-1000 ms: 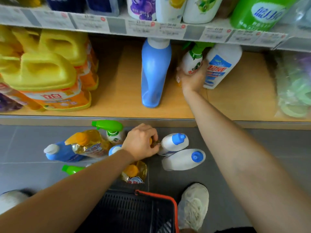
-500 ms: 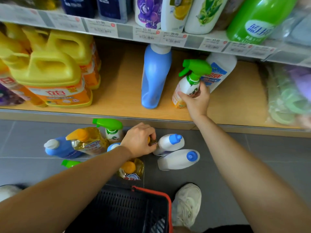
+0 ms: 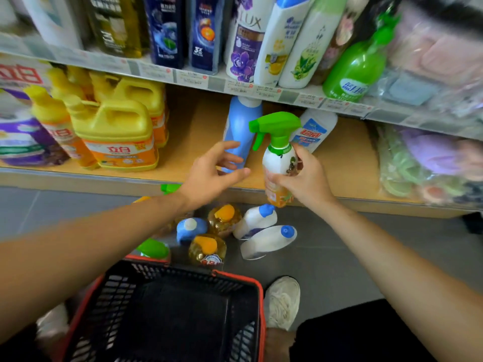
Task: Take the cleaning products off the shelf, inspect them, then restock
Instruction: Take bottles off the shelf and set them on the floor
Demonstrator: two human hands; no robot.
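My right hand [image 3: 305, 176] grips a spray bottle [image 3: 278, 155] with a green trigger head and a white and orange body, held upright in front of the wooden shelf [image 3: 193, 142]. My left hand [image 3: 214, 173] hovers open just left of it, fingers spread, holding nothing. On the shelf behind stand a tall blue bottle [image 3: 240, 126] and a white bottle with a blue label [image 3: 315, 129]. On the grey floor below lie several taken-down products: two white bottles with blue caps [image 3: 266, 239], amber bottles with orange caps [image 3: 206, 249], a blue bottle [image 3: 189, 228] and a green-capped one [image 3: 153, 248].
Yellow detergent jugs [image 3: 115, 131] fill the shelf's left side, and bagged soft goods [image 3: 428, 163] its right. The upper shelf [image 3: 235, 84] carries shampoo bottles and price tags. A black basket with a red rim [image 3: 167, 314] sits at my feet beside my white shoe [image 3: 283, 301].
My right hand pulled the spray bottle off the shelf and toward me. My left hand left the floor bottles and rose, opening beside the spray bottle.
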